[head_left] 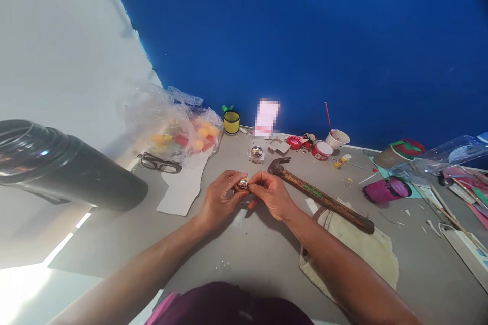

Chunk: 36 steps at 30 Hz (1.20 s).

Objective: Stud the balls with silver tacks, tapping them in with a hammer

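Observation:
My left hand [221,197] is closed around a small shiny silver ball [242,184] at the middle of the table. The thumb and forefinger of my right hand [270,194] are pinched together at the ball's right side; whatever lies between those fingertips is too small to tell. Just beyond my hands, a second silver ball [256,151] rests on a small whitish stand. To the right of my right hand lies a hammer [324,195] with a wooden handle, its lower part across a pale cloth piece [356,251].
Eyeglasses [160,163], white paper [181,193] and a plastic bag [183,129] are at left, beside a large dark cylinder [91,175]. Along the back stand a yellow cup [231,123], a blurred screen [266,118] and a white paper cup [337,138]. A purple cup [387,190] lies at right.

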Each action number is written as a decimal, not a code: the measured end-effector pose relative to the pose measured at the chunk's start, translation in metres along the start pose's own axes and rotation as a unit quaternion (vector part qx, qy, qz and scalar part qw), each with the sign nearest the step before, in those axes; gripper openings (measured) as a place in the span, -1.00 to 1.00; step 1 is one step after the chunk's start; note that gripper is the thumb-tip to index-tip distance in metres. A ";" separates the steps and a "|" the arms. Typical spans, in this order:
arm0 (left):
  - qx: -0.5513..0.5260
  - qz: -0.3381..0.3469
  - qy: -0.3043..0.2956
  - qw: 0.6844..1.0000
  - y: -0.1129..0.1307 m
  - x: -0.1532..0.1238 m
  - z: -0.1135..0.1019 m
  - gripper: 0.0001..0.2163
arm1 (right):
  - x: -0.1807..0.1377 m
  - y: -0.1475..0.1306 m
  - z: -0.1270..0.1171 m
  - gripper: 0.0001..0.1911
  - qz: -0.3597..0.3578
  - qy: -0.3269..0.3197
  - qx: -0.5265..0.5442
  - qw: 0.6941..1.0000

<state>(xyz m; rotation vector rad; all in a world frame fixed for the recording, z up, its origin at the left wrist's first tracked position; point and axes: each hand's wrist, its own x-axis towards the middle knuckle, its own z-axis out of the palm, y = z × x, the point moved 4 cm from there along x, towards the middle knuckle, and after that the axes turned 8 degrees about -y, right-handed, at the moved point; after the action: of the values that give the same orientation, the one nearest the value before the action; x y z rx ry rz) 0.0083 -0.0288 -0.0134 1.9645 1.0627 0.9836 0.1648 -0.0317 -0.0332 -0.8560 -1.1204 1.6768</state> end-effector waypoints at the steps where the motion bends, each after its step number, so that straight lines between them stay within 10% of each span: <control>1: -0.012 -0.010 -0.001 1.000 0.000 0.000 0.000 -0.80 | 0.000 -0.001 -0.001 -0.62 0.003 -0.005 -0.002 1.000; 8: -0.211 -0.133 -0.008 0.968 -0.006 0.004 0.002 -0.62 | -0.004 -0.035 -0.039 -0.73 -0.005 0.029 -0.311 0.950; 14: -0.252 -0.178 -0.017 0.951 -0.012 0.006 -0.004 -0.56 | -0.006 -0.058 -0.100 -0.71 0.162 0.128 -0.741 0.639; 20: -0.303 -0.188 -0.008 0.934 -0.011 0.006 -0.005 -0.56 | -0.006 -0.059 -0.114 -0.71 0.240 0.061 -0.710 0.659; 29: -0.306 -0.207 0.010 0.929 -0.013 0.011 -0.008 -0.54 | -0.034 -0.089 -0.040 -0.87 -0.233 0.168 -0.702 0.652; 36: -0.304 -0.184 -0.017 0.935 -0.019 0.010 -0.003 -0.54 | -0.040 -0.090 -0.019 -0.88 -0.306 0.144 -0.730 0.594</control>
<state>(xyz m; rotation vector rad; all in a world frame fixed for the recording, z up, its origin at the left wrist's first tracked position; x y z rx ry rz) 0.0025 -0.0111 -0.0243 1.2225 0.9181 0.9215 0.2233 -0.0478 0.0471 -1.3317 -2.1510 -0.3147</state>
